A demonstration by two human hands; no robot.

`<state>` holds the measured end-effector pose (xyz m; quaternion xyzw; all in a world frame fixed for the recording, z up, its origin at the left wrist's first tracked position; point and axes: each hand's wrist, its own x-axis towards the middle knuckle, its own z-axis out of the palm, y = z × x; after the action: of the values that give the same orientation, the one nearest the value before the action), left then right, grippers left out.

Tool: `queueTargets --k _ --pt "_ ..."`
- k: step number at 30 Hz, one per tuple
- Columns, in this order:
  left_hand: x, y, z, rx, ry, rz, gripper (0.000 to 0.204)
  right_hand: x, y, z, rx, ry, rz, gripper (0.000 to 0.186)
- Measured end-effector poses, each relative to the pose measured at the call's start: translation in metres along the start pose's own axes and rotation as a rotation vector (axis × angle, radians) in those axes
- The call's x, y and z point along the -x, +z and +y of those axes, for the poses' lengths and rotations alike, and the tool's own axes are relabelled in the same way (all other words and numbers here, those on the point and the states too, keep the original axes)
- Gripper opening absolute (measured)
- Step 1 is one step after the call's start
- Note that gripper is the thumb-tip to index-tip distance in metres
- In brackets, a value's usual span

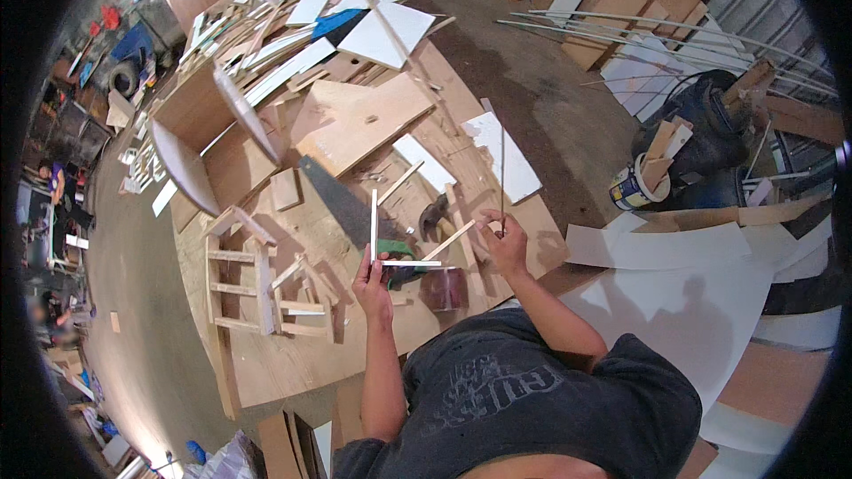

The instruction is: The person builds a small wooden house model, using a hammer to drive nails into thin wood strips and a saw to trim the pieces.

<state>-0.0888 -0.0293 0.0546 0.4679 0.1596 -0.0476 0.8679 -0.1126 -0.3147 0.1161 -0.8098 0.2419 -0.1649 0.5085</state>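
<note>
Worktable (pixel 293 372) of pale plywood, strewn with offcuts, takes up the middle of the frame, and a wide white sheet (pixel 692 310) with shadows across it lies at the right. Next in size is a plywood box (pixel 235 160) with curved sides, standing at the left of the frame, with a loose plywood board (pixel 364 115) to its right. At the upper middle, a white panel (pixel 387 35) lies on the heap of scraps. A handsaw (pixel 339 204) slants through the centre, its green handle towards the person. At the centre left are small wooden frames (pixel 264 293), the leftmost of them with 3 crosspieces. Just below the middle of the frame is an angled piece (pixel 374 226): 2 white strips form an L, and 2 pale sticks run from them towards the upper right. The left hand (pixel 373 288) is closed around its corner, below the saw's handle. Right of centre, the right hand (pixel 504 247) is held narrow, its fingers gathered on a thin rod. These fingers are just beside the tip of the lower stick; whether they touch it I cannot tell. A hammer (pixel 435 215) lies between the 2 hands, farther up the frame, with a dark red block (pixel 444 289) below it. Slimmest of all, the thin rod (pixel 502 160) points straight up the frame.
</note>
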Motion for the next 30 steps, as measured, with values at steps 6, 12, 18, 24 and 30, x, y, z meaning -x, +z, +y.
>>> queueTargets --k 6,12,18,24,30 --pt "-0.034 0.089 -0.055 -0.057 -0.048 -0.035 0.048 -0.075 -0.056 0.056 0.007 0.104 -0.064 0.031" --pt "-0.070 0.170 -0.121 -0.319 0.001 -0.013 0.047 -0.160 -0.093 0.117 -0.088 0.171 -0.051 0.027" --pt "-0.100 0.227 -0.181 -0.698 0.208 0.007 0.040 -0.220 -0.115 0.172 -0.140 0.287 -0.094 0.025" --pt "-0.105 0.238 -0.207 -1.159 0.368 0.089 0.041 -0.233 -0.114 0.203 -0.266 0.505 -0.181 0.029" --pt "-0.088 0.268 -0.209 -1.321 0.538 0.182 0.040 -0.231 -0.114 0.205 -0.308 0.569 -0.175 0.030"
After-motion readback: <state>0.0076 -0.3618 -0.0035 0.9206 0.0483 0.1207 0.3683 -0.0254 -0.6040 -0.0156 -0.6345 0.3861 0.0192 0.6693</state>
